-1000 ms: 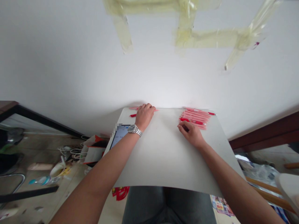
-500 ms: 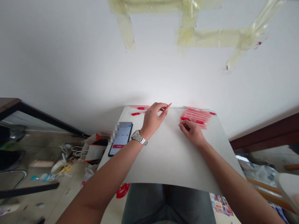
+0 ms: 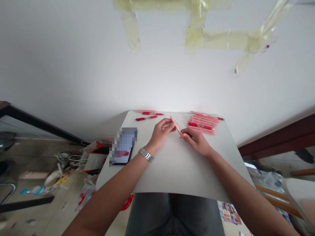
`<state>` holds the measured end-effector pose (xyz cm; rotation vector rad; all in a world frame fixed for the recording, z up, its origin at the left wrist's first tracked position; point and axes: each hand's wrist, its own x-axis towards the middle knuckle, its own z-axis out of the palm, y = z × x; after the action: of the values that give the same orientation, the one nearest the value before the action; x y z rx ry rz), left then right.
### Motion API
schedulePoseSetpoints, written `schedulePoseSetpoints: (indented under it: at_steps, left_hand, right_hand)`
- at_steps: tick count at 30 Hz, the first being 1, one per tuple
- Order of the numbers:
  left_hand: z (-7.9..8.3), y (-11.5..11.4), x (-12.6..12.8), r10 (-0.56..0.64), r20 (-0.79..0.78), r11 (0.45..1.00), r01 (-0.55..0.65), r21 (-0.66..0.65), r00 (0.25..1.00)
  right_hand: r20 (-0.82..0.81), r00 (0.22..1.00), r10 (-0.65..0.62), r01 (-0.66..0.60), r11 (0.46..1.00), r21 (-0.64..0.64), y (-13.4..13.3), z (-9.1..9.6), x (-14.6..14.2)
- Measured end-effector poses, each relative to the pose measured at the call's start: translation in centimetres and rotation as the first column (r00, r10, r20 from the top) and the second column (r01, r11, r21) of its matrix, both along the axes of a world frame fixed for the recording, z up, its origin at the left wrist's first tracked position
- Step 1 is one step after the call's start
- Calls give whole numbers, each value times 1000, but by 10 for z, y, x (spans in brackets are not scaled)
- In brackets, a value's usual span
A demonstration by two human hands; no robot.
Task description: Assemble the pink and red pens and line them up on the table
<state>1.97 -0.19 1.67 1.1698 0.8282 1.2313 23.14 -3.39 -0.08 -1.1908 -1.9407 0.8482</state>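
A pink pen [image 3: 177, 127] is held slantwise above the white table, its upper end leaning left. My left hand [image 3: 162, 129], with a metal watch [image 3: 146, 154] on the wrist, pinches it near the upper part. Fingers of my right hand [image 3: 196, 140] close on its lower end. Just beyond the right hand lies a pile of pink pens [image 3: 204, 120], with red pens [image 3: 199, 126] among them. At the table's far left are a few more red pens [image 3: 147, 118] and a pink pen [image 3: 145, 111].
A phone [image 3: 124, 146] lies on the left side of the white table [image 3: 169, 177]. The wall [image 3: 157, 72] rises directly behind the table. Bags and a bottle [image 3: 36, 190] are on the floor to the left; a stool [image 3: 299, 193] stands at the right.
My left hand has come down slightly with the pink pen. The right hand has moved left from beside the pile and now grips the pen's lower end.
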Motion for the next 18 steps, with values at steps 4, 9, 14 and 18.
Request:
schedulePoseSetpoints:
  at_steps: [4, 9, 14, 18]
  left_hand:
    - [-11, -4, 2, -66, 80, 998, 68, -18, 995]
    - [-19, -5, 3, -111, 159, 993, 116, -24, 981]
    - [-21, -5, 1, -76, 180, 995, 86, -47, 981]
    - [-22, -6, -2, -65, 174, 996, 74, -41, 983]
  right_hand:
    - [62, 998, 10, -11, 1000, 13, -2, -3, -4]
    - [81, 996, -22, 18, 998, 57, 2, -7, -5]
    - [47, 998, -41, 38, 998, 44, 3, -5, -5]
    - [31, 999, -16, 16, 1000, 10, 1, -4, -3]
